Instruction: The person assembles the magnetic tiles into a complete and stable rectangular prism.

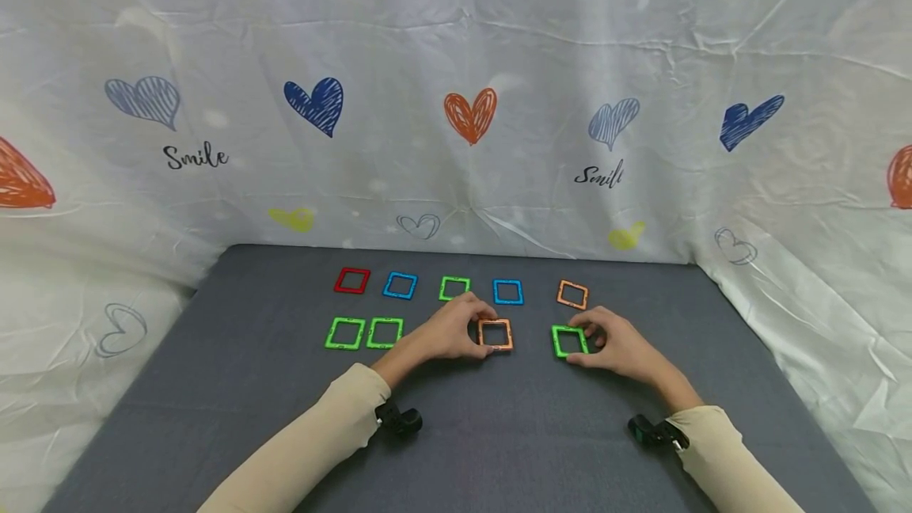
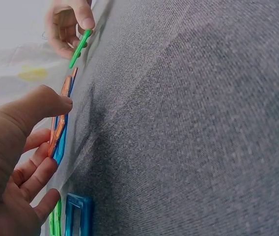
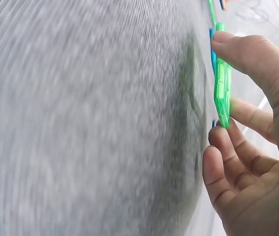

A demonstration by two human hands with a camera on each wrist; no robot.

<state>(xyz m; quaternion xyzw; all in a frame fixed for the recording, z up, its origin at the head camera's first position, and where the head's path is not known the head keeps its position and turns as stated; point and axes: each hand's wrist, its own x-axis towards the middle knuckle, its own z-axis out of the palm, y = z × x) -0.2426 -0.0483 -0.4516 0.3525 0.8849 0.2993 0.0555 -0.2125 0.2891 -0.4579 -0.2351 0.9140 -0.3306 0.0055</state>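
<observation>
My left hand [image 1: 454, 329] pinches an orange open square tile [image 1: 509, 335] by its left side, thumb at the near corner and fingers at the far one. To the right, my right hand [image 1: 618, 345] holds a green open square tile [image 1: 556, 343] between thumb and fingers. The right wrist view shows that green tile [image 3: 221, 81] edge-on, apart from the cloth. In the left wrist view a blue tile [image 2: 84, 216] lies near my little finger; I cannot make it out in the head view. Two green tiles [image 1: 330, 333] lie left of my left hand.
Behind the hands runs a spaced row: a red tile [image 1: 338, 279], a blue tile [image 1: 387, 285], a partly covered green tile [image 1: 443, 288], another blue tile [image 1: 496, 292] and an orange tile [image 1: 561, 292]. Grey cloth [image 1: 513, 450] covers the table; a white heart-printed sheet [image 1: 399, 38] hangs behind.
</observation>
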